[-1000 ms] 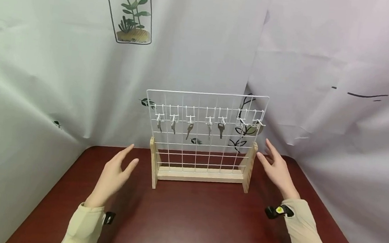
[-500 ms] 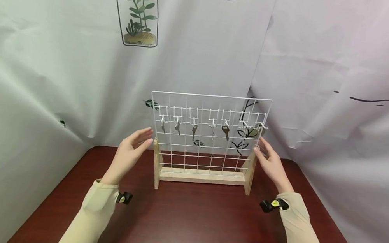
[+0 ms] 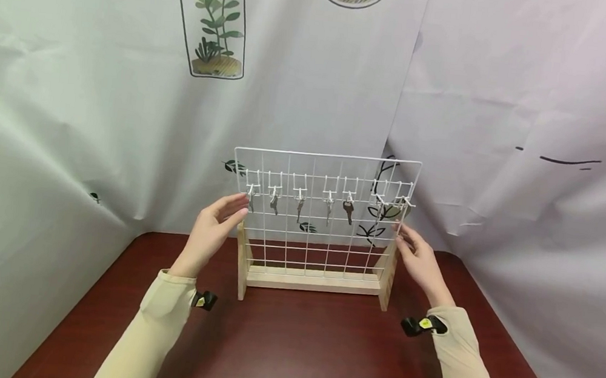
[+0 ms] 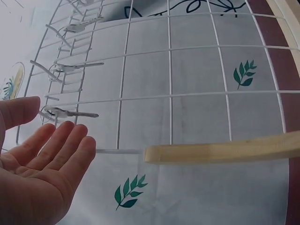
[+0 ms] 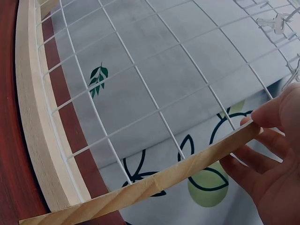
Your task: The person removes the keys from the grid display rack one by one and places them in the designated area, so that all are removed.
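Observation:
A white wire grid rack (image 3: 329,234) on a wooden stand (image 3: 305,283) stands on the table. Several keys hang from its white hooks, among them a dark one (image 3: 347,211). My left hand (image 3: 210,230) is at the rack's left edge beside the leftmost key (image 4: 84,114). In the left wrist view, thumb and fingers are spread apart with nothing pinched between them. On the other side, my right hand (image 3: 419,261) holds the top of the right wooden post (image 5: 187,171); its thumb lies on the near side and the fingers reach behind.
The dark red table (image 3: 299,347) carries the rack near its back edge. White fabric (image 3: 316,105) with plant drawings surrounds the table at the back and sides. A black wrist camera (image 3: 204,300) sits on the left sleeve, another (image 3: 424,325) on the right.
My left hand has moved right and up, to the leftmost key. My right hand has moved left onto the right post. The keys still hang from the rack.

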`<state>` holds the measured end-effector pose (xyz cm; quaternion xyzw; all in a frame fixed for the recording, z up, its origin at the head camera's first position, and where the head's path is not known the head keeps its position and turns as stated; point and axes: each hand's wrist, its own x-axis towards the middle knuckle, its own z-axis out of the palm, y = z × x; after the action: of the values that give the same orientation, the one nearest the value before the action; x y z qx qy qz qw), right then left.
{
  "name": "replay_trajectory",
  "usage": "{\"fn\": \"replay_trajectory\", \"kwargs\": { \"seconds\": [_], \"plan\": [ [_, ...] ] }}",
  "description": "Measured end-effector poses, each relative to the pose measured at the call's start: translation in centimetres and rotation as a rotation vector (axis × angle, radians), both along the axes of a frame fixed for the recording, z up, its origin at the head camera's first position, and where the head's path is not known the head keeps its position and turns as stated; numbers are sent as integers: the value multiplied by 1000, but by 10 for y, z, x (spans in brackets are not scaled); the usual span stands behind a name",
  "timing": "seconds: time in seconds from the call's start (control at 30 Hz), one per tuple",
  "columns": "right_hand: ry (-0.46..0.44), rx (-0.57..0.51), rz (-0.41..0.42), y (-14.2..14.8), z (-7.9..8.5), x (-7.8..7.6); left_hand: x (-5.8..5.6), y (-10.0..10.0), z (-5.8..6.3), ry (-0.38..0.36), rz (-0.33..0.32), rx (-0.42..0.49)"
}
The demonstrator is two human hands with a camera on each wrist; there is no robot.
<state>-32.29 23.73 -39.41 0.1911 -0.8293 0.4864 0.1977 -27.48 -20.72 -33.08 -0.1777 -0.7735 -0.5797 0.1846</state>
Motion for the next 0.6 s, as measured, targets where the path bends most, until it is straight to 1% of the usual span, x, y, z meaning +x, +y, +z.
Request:
{"fn": "replay_trajectory", "kwargs": {
  "seconds": [0.07,0.1,0.2,0.33,0.43,0.53,0.6],
  "plan": [
    [11,-3,7,0,-1,1,-2,2,1,-9,9,4],
    [15,-2,9,-1,-1,1,-6,1,-1,-9,10,11],
    [16,-9,13,-4,3,6,-9,3,0,-32,19,28],
    [13,-9,11,-10,15,22,-13,6,1,-60,16,69],
    [15,15,-3,-14,23,32,-16,8,2,-74,9,102],
    [14,24,-15,-15,24,34,-19,10,2,-74,-4,145],
    [17,21,-18,-14,23,33,-21,12,2,-62,-8,176]
  ]
}}
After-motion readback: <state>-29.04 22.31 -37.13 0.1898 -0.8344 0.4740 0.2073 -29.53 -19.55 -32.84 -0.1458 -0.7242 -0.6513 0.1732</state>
